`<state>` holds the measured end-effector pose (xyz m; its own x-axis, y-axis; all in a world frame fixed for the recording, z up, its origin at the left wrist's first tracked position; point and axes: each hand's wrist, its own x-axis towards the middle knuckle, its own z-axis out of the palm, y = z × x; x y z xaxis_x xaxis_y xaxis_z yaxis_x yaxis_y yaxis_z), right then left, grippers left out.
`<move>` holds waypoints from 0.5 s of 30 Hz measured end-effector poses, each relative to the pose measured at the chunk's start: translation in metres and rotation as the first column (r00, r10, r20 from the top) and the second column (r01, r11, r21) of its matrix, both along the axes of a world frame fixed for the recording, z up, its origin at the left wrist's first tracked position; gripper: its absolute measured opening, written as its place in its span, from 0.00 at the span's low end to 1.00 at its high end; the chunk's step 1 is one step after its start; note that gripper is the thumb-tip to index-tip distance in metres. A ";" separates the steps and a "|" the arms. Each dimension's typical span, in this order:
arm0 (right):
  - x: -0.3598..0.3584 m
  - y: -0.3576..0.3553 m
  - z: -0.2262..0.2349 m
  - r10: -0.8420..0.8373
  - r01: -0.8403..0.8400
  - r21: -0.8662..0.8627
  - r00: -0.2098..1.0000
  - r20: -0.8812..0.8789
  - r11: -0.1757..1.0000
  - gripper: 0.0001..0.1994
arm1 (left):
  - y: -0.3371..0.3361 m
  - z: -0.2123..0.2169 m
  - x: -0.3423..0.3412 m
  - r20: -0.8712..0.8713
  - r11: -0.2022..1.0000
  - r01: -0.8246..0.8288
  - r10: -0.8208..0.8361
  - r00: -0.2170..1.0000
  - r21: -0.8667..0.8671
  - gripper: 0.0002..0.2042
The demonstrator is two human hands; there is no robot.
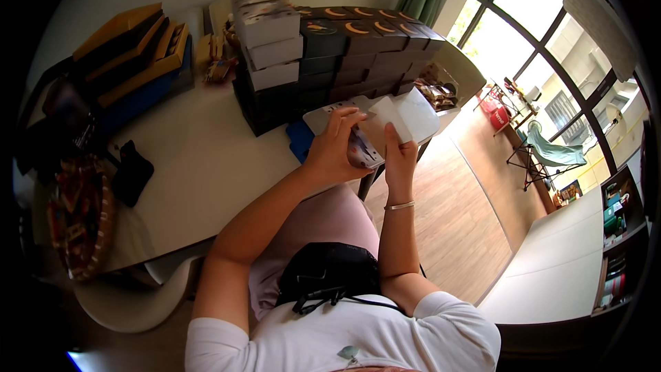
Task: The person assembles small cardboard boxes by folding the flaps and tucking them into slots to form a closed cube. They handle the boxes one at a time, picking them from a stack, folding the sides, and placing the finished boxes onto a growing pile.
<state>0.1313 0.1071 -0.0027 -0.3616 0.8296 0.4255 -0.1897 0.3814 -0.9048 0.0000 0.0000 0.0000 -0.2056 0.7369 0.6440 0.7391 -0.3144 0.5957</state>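
Observation:
Between my hands, over the table's right end, is a light carton (391,118) with a pale inner flap raised and a printed side showing. My left hand (329,148) grips its left side, fingers curled over the top edge. On the right side, my right hand (401,158) pinches the carton with the thumb against the pale panel; its other fingers are mostly hidden. Just beyond lies a white, round-cornered sheet or tray (418,114). A blue flat item (300,140) rests on the table left of my left hand.
Dark boxes with orange crescents (375,43) form a wide stack behind my hands, with pale grey boxes (274,38) piled at its left. Snack packets (439,88) sit to the right. Yellow folders (141,52), a black pouch (132,173) and a basket (81,217) are leftward on the table (200,165).

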 end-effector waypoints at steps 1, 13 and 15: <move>0.000 0.000 -0.001 -0.002 0.003 0.005 1.000 -0.008 1.000 0.19 | 0.000 0.001 0.000 0.018 1.000 -0.003 0.003 1.000 0.003 0.48; -0.001 0.002 -0.004 -0.016 0.022 0.291 1.000 -0.024 0.956 0.15 | 0.003 -0.004 -0.006 0.015 0.993 -0.009 0.007 1.000 0.116 0.46; -0.001 0.002 -0.004 0.054 -0.017 0.295 0.991 -0.120 0.955 0.16 | 0.004 -0.005 -0.006 0.010 0.993 -0.018 0.017 1.000 0.115 0.45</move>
<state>0.1302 0.1087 -0.0066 -0.3169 0.6497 0.6911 -0.3121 0.6166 -0.7228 -0.0057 0.0037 -0.0045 -0.2237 0.6542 0.7225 0.7398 -0.3686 0.5628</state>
